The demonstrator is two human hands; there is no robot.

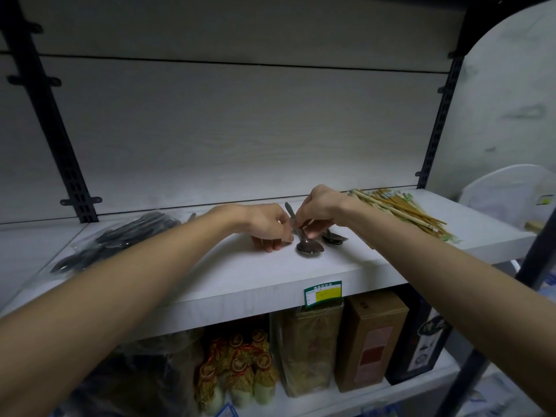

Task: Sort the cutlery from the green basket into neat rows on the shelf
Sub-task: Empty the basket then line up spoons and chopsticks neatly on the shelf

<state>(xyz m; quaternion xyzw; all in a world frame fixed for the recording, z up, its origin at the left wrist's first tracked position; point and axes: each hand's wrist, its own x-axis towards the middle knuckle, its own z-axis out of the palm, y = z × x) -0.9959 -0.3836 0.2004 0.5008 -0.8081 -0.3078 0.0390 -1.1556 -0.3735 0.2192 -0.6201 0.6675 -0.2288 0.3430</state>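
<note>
Both my hands meet over the white shelf [246, 284]. My right hand [319, 210] pinches the handles of metal spoons [310, 246] whose bowls rest on the shelf, one stack near the front and another [334, 237] just behind to the right. My left hand [264, 225] is curled with fingertips on the shelf, touching the spoon handles; whether it grips one is hard to tell. A bundle of bamboo chopsticks [403, 212] lies to the right. A clear bag of dark cutlery [114, 239] lies to the left. The green basket is out of view.
The shelf's back panel [240, 130] is bare, with black slotted uprights [60, 139] on both sides. Below the shelf stand boxes [370, 338], a gold bag [307, 350] and small wrapped bottles [240, 371]. A green price tag [322, 293] hangs on the shelf edge.
</note>
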